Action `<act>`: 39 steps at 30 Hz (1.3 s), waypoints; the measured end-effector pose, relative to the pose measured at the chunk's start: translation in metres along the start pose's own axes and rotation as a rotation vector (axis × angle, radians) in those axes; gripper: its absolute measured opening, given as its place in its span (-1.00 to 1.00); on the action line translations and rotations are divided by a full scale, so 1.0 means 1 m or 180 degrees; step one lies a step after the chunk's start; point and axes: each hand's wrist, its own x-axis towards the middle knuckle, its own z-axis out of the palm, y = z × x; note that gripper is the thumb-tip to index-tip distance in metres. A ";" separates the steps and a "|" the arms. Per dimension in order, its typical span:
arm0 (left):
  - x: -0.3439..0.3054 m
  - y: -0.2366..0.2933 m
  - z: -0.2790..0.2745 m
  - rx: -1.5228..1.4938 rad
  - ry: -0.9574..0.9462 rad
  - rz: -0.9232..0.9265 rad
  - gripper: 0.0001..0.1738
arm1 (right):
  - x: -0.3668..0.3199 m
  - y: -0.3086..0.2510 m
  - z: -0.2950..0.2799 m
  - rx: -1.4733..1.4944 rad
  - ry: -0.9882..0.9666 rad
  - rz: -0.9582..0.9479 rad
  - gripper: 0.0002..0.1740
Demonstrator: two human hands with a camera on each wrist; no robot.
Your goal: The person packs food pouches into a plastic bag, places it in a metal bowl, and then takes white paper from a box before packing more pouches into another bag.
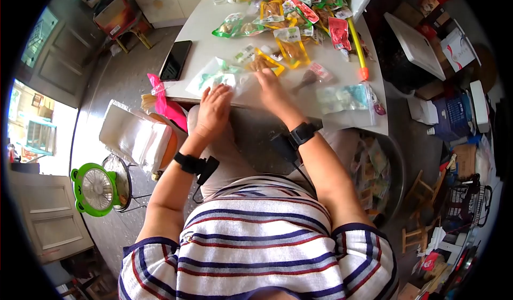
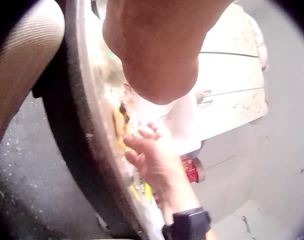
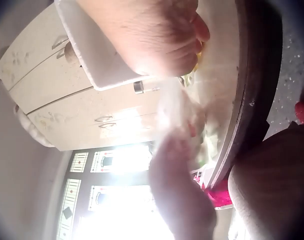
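Observation:
In the head view my left hand [image 1: 215, 110] is at the table's near edge, fingers forward, at a clear plastic bag [image 1: 243, 91]. Seen from the right wrist, the bag's blurred film [image 3: 174, 107] rises from the left fingertips, and the left hand [image 3: 174, 160] appears to pinch it. My right hand [image 1: 272, 94] reaches forward, blurred, its fingertips right at a yellow-edged food packet [image 1: 267, 64]. The left wrist view shows the right hand's [image 2: 154, 152] fingers loosely bent and apart. Another yellow-edged packet [image 1: 291, 46] lies just beyond.
Several colourful packets [image 1: 283, 11] pile up at the back of the white table [image 1: 197, 35]. A black phone [image 1: 176, 60] lies at left, a yellow stick [image 1: 356, 46] at right. A clear bag with blue print [image 1: 344, 98] lies near the right front edge. A green fan [image 1: 96, 189] stands left.

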 end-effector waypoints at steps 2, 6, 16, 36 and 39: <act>0.011 -0.002 -0.019 -0.0449 0.0053 0.0140 -0.71 | 0.006 -0.007 -0.007 0.0086 0.0194 -0.0150 -0.73; 0.024 0.011 -0.055 -0.1380 -0.0119 -0.0772 -0.77 | 0.025 -0.013 -0.026 0.0524 0.0189 -0.0357 -0.84; 0.029 0.049 -0.079 -0.3162 -0.0906 -0.1759 -0.80 | 0.017 -0.089 -0.140 0.0363 -0.1271 0.0305 -0.71; -0.029 -0.002 0.040 -0.3372 -0.2784 -0.1819 -0.73 | -0.119 -0.087 -0.285 0.0132 -0.0698 0.1687 -0.87; -0.056 -0.019 0.063 -0.3219 -0.2944 -0.2306 -0.70 | -0.167 -0.069 -0.317 0.1191 0.0086 0.2587 -0.89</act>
